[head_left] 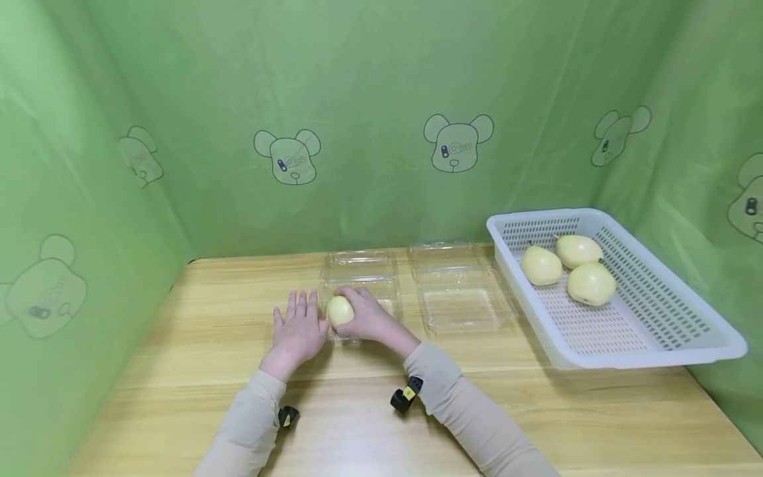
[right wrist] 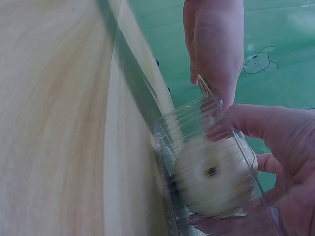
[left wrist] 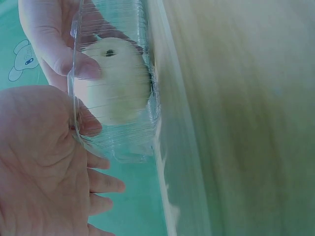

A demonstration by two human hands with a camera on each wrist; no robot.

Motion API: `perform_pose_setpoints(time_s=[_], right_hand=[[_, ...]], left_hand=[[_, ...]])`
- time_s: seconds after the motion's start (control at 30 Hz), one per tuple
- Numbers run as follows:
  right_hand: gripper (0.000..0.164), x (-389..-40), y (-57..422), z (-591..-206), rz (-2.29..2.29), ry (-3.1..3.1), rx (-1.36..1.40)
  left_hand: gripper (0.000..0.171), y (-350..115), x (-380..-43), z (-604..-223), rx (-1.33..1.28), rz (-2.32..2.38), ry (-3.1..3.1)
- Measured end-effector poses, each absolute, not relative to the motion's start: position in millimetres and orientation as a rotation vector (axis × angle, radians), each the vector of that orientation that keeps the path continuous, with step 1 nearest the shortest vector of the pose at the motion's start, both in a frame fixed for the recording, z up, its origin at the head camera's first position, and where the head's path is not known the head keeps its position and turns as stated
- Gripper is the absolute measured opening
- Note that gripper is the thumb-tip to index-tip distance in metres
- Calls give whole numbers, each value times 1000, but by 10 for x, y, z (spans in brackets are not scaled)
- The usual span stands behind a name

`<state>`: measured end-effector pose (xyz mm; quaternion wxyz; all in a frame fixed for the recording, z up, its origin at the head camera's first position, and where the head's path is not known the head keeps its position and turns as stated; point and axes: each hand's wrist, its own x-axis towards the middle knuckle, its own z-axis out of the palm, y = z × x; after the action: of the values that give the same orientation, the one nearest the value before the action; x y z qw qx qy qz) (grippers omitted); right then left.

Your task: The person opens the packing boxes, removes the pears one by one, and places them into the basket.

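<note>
My right hand [head_left: 369, 318] grips a pale yellow pear [head_left: 340, 311] inside the base of a clear plastic clamshell box [head_left: 381, 291]. Through the box's ribbed wall, the right wrist view shows the pear [right wrist: 214, 174] low in the box, thumb and fingers around it. My left hand [head_left: 298, 334] lies with straight, spread fingers at the box's left side, its thumb close to the rim. In the left wrist view the left palm [left wrist: 39, 162] is beside the box's near corner. The box's lid [head_left: 359, 265] is folded back, away from me.
To the right stands a second clear clamshell box [head_left: 459, 308], its lid raised at the back. A white perforated basket [head_left: 560, 354] farther right holds three pears [head_left: 591, 283]. Green curtains [head_left: 369, 79] enclose the wooden table [head_left: 357, 430] at the back and sides.
</note>
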<state>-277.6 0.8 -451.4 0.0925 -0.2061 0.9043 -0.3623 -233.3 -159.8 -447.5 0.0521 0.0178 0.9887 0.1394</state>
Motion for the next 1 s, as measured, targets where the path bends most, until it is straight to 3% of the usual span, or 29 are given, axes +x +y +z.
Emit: perform_pose_setpoints(time_s=[1.0], right_hand=[[78, -2731, 279, -4102, -1219, 2708, -607]], left_hand=[[70, -1589, -2323, -4458, 51, 458, 2999]])
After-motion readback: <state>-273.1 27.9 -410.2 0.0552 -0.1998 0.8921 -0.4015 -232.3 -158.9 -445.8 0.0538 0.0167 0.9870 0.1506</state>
